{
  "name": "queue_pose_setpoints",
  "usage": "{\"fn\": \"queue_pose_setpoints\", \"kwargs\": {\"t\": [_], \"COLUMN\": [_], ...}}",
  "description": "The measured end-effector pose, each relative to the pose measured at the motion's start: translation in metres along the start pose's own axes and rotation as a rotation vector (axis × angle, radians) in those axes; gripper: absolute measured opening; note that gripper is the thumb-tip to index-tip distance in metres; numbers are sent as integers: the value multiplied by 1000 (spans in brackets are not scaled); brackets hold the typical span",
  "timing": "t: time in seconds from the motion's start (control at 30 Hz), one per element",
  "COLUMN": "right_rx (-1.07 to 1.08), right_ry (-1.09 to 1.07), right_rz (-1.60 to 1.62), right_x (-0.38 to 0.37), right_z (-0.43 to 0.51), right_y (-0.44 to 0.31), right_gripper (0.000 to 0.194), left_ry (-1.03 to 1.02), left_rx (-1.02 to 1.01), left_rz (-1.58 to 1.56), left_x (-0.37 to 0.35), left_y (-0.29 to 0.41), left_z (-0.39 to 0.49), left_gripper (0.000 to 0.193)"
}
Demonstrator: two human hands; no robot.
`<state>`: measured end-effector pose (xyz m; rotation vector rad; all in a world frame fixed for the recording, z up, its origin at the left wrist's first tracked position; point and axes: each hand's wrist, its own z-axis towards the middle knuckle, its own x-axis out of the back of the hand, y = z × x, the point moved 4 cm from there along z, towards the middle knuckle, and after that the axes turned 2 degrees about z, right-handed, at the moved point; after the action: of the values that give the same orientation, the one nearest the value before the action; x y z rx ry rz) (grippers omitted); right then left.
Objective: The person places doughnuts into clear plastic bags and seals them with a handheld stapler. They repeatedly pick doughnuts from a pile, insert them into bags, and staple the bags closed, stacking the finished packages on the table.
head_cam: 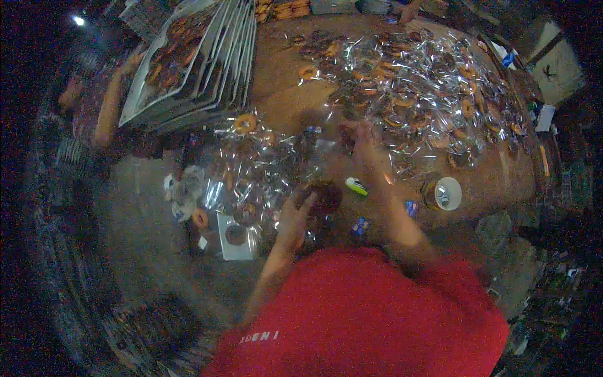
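Near the front edge of the wooden table (282,89), my left hand (297,214) is on a dark, blurred item (325,195), perhaps a dark ring; what it is cannot be made out. My right hand (360,132) reaches over the table's middle, blurred, at the edge of a pile of rings in clear plastic wrap (400,94). Whether it holds something does not show. Left of my hands spreads another heap of clear-wrapped rings (259,165), some orange-brown, some dark. A yellow-green and white stapler-like object (356,186) lies between my forearms.
A round container with a pale rim (448,193) stands at the right. Small blue printed pieces (361,226) lie near my body. A white card or tray with a dark round piece (236,238) is at the front left. Stacked white-edged trays (188,61) rise at the upper left, beside another person's arm (110,106).
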<state>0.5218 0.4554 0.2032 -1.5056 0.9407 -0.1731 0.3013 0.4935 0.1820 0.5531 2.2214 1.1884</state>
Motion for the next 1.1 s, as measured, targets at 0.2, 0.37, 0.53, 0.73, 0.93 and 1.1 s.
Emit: {"fn": "queue_pose_setpoints", "kwargs": {"t": [0.2,0.37,0.53,0.73,0.93,1.1], "right_rx": [256,166,114,203,759,361], "right_ry": [303,190,47,111,128,27], "right_rz": [-190,-404,-532,-405,-760,-381], "right_x": [-13,13,32,67,62,79], "right_z": [-116,-140,-138,-145,-166,-166], "right_y": [20,0,-7,-2,-42,-53], "right_gripper": [41,32,35,39,41,32], "left_ry": [-47,-125,-28,169,-63,-82], "left_rx": [-228,-353,-147,-422,-389,-419], "left_rz": [214,412,317,256,25,60], "left_x": [-32,-52,-69,-92,-125,-139], "left_y": [13,4,-11,-34,-24,8], "left_z": [-31,-65,-68,-73,-69,-95], "left_gripper": [40,43,42,47,51,58]}}
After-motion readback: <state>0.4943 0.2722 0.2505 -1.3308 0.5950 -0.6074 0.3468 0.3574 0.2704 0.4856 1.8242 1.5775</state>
